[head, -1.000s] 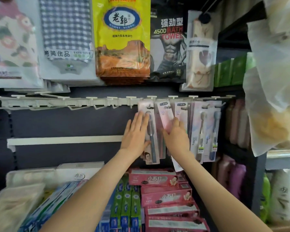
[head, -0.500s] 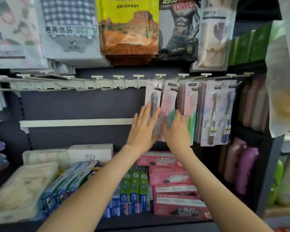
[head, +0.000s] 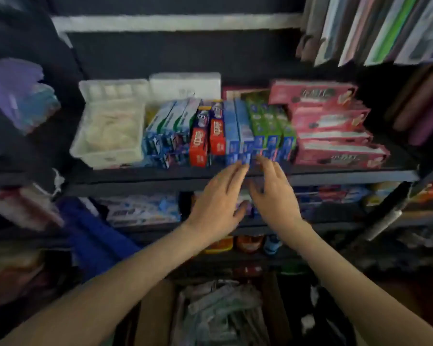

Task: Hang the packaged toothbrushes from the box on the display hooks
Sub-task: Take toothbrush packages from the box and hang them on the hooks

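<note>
We count one left hand (head: 215, 206), one right hand (head: 275, 198), two red toothpaste boxes (head: 198, 146) at the front edge of the shelf (head: 135, 176), one white tray (head: 105, 158), one cardboard box (head: 155, 313).

Dark metal shelving (head: 335, 174), dark back panel (head: 185, 53), white rail (head: 175, 22) across top; toothpaste boxes (head: 235, 131) on shelf; dim light.

we see only our own two arms and hands. our left forearm (head: 110, 283) is bare the whole way from the near left corner up to the wrist, and our right forearm (head: 348, 283) is bare likewise from the near right corner. our left hand (head: 215, 208) and our right hand (head: 276, 201) are bare too, each with slender fingers and a thumb in view. blur softens the fingertips, so we cannot make out the nails.
</note>
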A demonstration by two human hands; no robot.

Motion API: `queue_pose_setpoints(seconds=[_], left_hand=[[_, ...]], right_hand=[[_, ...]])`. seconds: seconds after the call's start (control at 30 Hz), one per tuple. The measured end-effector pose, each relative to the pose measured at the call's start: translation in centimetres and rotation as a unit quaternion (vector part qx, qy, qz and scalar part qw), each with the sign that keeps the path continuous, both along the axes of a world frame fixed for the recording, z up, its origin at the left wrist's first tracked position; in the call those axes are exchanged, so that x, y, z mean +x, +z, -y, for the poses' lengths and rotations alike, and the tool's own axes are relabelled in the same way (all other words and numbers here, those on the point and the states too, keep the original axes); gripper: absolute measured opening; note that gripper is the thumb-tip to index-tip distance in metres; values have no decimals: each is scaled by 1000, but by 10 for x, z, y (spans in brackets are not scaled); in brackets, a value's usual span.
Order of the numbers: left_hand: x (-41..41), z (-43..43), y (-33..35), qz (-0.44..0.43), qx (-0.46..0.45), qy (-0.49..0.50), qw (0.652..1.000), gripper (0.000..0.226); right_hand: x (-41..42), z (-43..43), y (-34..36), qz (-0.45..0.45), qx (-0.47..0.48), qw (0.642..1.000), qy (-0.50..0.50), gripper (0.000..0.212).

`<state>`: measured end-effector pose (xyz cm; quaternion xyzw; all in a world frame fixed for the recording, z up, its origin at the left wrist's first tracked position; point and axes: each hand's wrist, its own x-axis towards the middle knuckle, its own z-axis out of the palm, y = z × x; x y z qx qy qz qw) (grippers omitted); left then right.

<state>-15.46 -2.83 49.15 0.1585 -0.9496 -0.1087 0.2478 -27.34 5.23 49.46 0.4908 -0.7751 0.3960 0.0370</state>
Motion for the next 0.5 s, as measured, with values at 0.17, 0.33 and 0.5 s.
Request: queue_pose_setpoints(seconds=[0.17,0.33,0.5], left_hand=[[106,-2,-139,148,29,14,988,59],[182,-7,-267,322,202,65,923,61],[206,-7,-386,405,218,102,882,62]], right_hand=[[73,-14,-142,60,150,987,28,47],[109,-42,-287,135,357,924,42,52],[128,-46,-422,159,473,861,100,62]])
